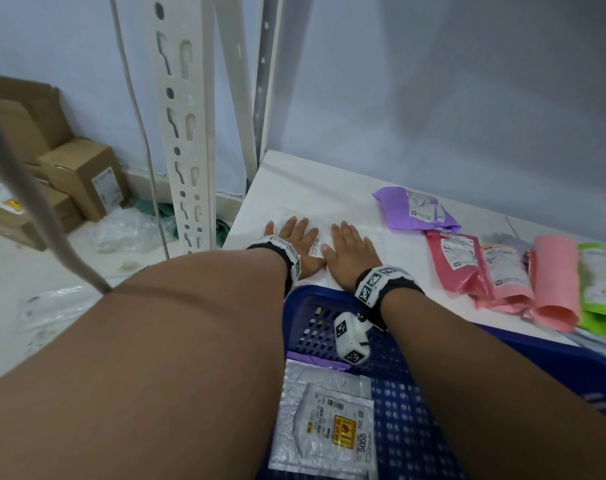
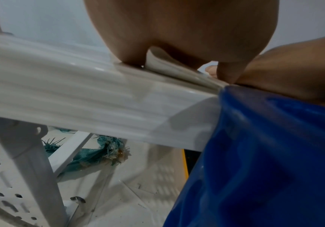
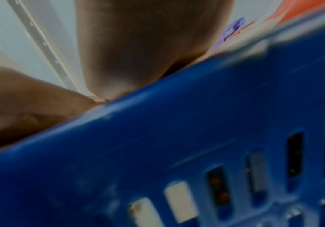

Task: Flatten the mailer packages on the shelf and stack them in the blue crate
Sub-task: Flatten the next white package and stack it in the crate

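Observation:
A white mailer [image 1: 320, 233] lies flat at the left end of the white shelf [image 1: 294, 181]. My left hand [image 1: 294, 237] and right hand [image 1: 350, 249] press on it side by side, palms down, fingers straight. Below the wrists stands the blue crate [image 1: 409, 410], against the shelf's front edge; a silver mailer [image 1: 326, 420] with a yellow label lies flat in it over a purple one [image 1: 315, 362]. In the left wrist view my palm [image 2: 177, 30] sits on the mailer's edge [image 2: 169, 66] beside the crate wall [image 2: 264, 153]. The right wrist view shows my palm [image 3: 148, 46] above the crate rim [image 3: 196, 115].
Further right on the shelf lie a purple mailer [image 1: 416, 209], several pink ones [image 1: 502, 271] and a green one [image 1: 603, 289]. A white slotted upright [image 1: 184, 133] stands at the shelf's left corner. Cardboard boxes [image 1: 80, 181] and plastic wrap [image 1: 128, 230] sit on the floor at left.

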